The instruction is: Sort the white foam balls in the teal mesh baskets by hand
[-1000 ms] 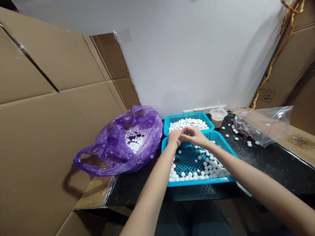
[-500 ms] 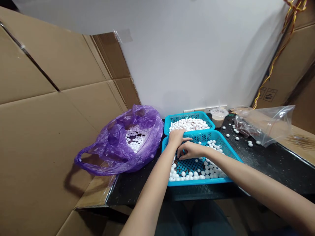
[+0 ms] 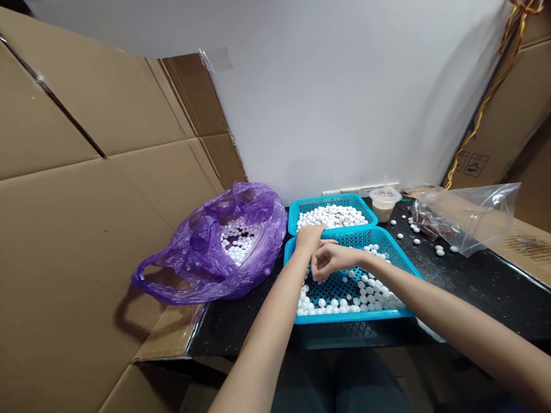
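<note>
Two blue plastic mesh baskets stand on the counter, one behind the other. My left hand [image 3: 309, 238] rests at the far rim of the near basket [image 3: 353, 316], its fingers curled down and partly hidden. My right hand [image 3: 332, 259] hangs just beside it over the blue mesh, fingertips pointing down among scattered white beads [image 3: 357, 301] and a few brown bits. The far basket [image 3: 331, 202] holds a dense heap of white beads [image 3: 331, 218]. Neither hand shows clearly whether it holds anything.
A purple plastic bag [image 3: 206, 258] of white beads lies left of the baskets. On the black counter [image 3: 473, 287] to the right are loose beads, a lidded plastic cup [image 3: 383, 203] and a clear plastic bag [image 3: 469, 221]. Cardboard sheets [image 3: 86, 229] line the left side.
My right hand has moved down and left from the far rim to over the near basket's mesh. My left hand has barely shifted.
</note>
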`<state>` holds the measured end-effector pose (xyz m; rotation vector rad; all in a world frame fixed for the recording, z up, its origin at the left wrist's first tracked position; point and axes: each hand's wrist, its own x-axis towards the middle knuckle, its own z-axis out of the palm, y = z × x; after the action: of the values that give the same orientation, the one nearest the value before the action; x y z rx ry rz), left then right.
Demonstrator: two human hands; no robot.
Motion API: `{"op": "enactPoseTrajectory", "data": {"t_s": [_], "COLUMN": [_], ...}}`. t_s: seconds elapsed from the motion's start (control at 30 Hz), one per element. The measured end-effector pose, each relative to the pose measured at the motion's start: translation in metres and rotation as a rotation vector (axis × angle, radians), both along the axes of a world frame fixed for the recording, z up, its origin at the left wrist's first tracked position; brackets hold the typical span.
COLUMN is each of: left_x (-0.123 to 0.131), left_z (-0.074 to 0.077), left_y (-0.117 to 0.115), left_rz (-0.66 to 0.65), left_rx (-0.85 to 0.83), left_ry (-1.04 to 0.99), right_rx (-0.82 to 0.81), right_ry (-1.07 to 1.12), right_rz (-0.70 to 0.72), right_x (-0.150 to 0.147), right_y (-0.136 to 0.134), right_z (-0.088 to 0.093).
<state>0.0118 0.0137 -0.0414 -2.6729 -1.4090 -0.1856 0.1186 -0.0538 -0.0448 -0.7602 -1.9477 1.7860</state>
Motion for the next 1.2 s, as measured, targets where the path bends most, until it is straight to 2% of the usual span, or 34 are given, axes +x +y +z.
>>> {"op": "enactPoseTrajectory", "data": {"t_s": [0.17,0.57,0.9,1.2], "left_x": [-0.0022,-0.0010,-0.0005,-0.0013], "left_z": [0.0001,0.0013,0.0004,-0.0046], "left_y": [-0.0012,-0.0028,-0.0017,0.0036], "left_rz": [-0.034,-0.006,-0.007,-0.028], "left_rx": [0.009,-0.012,-0.049,-0.015], "left_ry": [-0.029,-0.048,-0.067,-0.035], "right_rx": [-0.117,-0.202,-0.104,-0.016], "right_ry": [-0.018,-0.029,-0.079,-0.141], "right_rz": [0.073,0.117,0.141,0.268], "right_x": [-0.0009,0.0016,0.0026,-0.0020], "right_y": [-0.0025,-0.0052,-0.0013,-0.0055], "right_z": [-0.0008,0.0057,0.0003,-0.0001]}}
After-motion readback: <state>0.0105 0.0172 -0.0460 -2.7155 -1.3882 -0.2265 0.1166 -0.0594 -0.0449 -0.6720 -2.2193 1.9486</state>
